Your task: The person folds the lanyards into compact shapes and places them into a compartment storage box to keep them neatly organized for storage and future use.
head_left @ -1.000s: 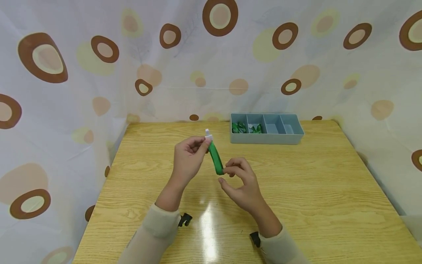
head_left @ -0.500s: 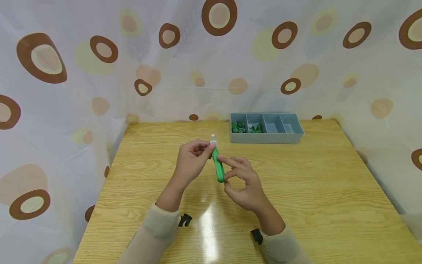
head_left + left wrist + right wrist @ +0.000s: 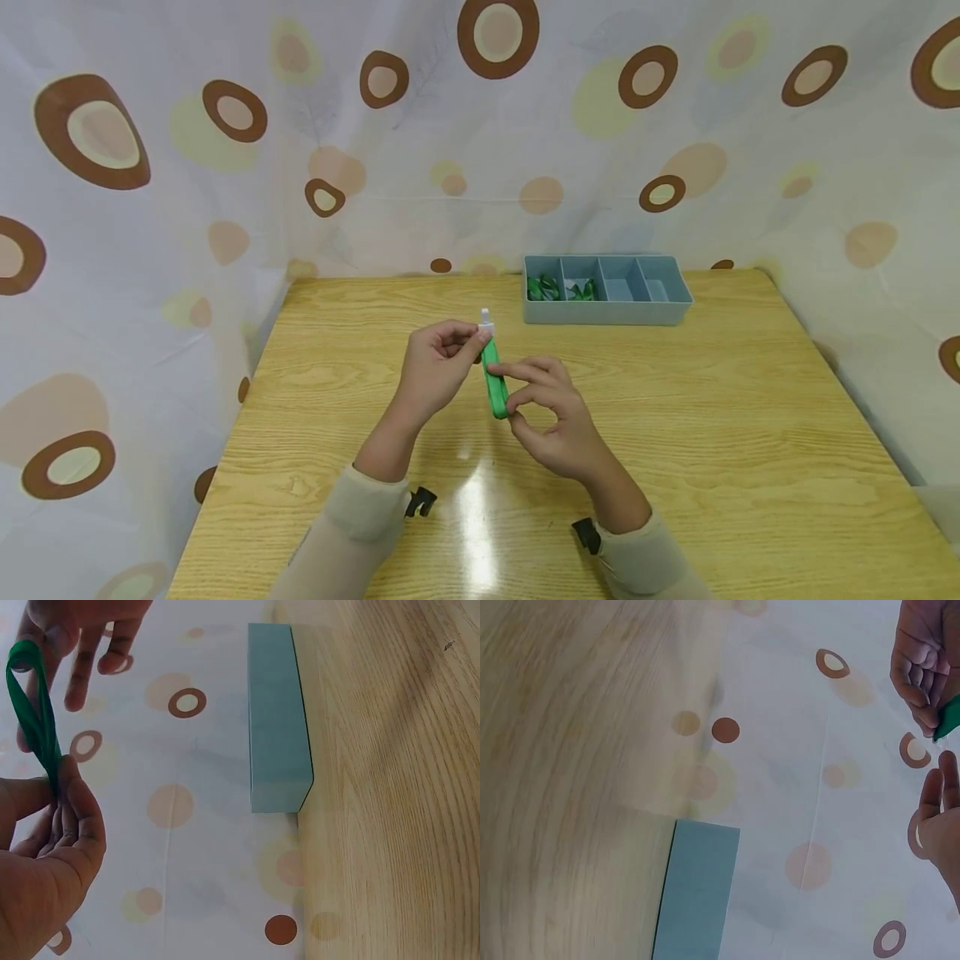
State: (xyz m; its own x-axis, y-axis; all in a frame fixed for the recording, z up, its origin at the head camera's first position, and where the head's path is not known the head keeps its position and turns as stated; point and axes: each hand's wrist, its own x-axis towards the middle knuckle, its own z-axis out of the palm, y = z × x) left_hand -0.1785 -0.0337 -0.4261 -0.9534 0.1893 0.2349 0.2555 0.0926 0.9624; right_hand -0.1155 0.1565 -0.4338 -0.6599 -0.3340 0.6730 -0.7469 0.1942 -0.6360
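Note:
A narrow green ribbon loop (image 3: pixel 494 385) with a white plastic end piece (image 3: pixel 486 320) is held above the table, tilted with its white end away from me. My left hand (image 3: pixel 435 367) pinches it between thumb and fingers just below the white piece. At the near, folded end, my right hand (image 3: pixel 555 412) pinches the loop between thumb and a finger, while another finger lies against the ribbon's side. In the left wrist view the loop (image 3: pixel 39 712) stretches between both hands, its two sides slightly apart. The right wrist view shows only part of the ribbon (image 3: pixel 949 718).
A blue-grey tray (image 3: pixel 607 314) with divided compartments stands at the back of the wooden table (image 3: pixel 712 433). Green ribbon pieces (image 3: pixel 543 288) lie in its two left compartments. A patterned curtain (image 3: pixel 420 225) hangs behind the table and along its sides.
The ribbon loop and left hand have moved slightly right and toward me. My right hand has closed on the loop's near end and laid a finger along its side.

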